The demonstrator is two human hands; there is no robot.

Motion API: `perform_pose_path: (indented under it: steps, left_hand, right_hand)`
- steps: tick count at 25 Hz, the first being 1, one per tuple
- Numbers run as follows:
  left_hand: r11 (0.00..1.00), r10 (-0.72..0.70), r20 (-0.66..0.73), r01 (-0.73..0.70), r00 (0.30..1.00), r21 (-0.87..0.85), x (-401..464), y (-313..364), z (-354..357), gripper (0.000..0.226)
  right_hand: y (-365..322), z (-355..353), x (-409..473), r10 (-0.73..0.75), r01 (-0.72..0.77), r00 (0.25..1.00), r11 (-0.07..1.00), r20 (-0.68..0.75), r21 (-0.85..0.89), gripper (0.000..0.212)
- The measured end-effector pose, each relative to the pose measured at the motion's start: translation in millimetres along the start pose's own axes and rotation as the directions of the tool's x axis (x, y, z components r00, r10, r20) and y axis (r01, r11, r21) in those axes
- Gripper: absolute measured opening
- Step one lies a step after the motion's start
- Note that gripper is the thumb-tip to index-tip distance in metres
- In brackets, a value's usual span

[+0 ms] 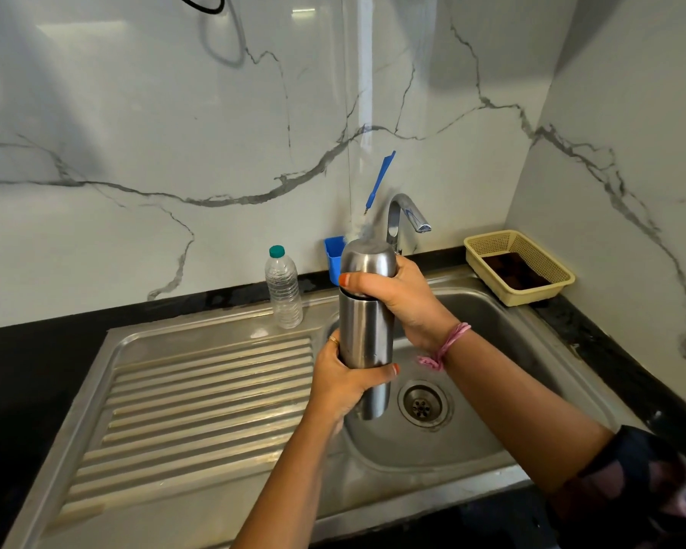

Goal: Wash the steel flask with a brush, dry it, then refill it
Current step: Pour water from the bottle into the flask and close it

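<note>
The steel flask (367,330) stands upright above the sink (492,441), its long axis vertical. Your left hand (343,384) grips its lower body; your right hand (399,297) grips the cap end (likely for unscrewing). The tap (406,213) stands just behind.

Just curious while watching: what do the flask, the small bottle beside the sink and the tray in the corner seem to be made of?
Flask: brushed steel, by its dull grey sheen.
Small bottle: clear thin plastic, see-through and ribbed, green cap.
Tray: pale yellow plastic, probably, with moulded mesh walls.
</note>
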State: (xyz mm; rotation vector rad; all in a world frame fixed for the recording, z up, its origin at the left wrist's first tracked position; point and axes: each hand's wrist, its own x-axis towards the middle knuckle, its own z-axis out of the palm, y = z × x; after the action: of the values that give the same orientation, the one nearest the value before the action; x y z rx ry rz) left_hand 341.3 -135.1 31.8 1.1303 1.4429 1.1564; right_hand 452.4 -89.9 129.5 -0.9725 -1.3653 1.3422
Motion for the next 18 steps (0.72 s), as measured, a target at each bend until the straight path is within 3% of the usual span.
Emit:
perform_pose_path:
  steps: [5, 8, 12, 18]
  left_hand:
    - [1.0, -0.005, -0.019, 0.005, 1.0, -0.001, 7.2, 2.5, -16.3, 0.063]
    - [1.0, 0.019, -0.018, -0.019, 1.0, -0.01, 13.5, 3.4, -32.5, 0.063]
    - [0.999, 0.027, -0.012, -0.027, 1.0, -0.021, 16.2, 4.1, -50.3, 0.066]
    - [0.995, 0.088, 0.005, -0.088, 0.996, 0.049, 25.0, 4.9, -95.7, 0.099]
  right_hand:
    - [7.6, -4.1, 1.9, 0.026, 0.005, 0.984, 0.985, 0.176, -0.172, 0.058]
    - [30.8, 0.7, -2.8, 0.094, -0.04, 0.969, 0.972, 0.227, -0.231, 0.061]
    - [50.1, 17.9, -2.7, 0.065, -0.037, 0.984, 0.985, 0.164, -0.168, 0.049]
    - [73.8, 61.4, 22.2, 0.032, -0.028, 0.999, 0.985, 0.021, -0.17, 0.064]
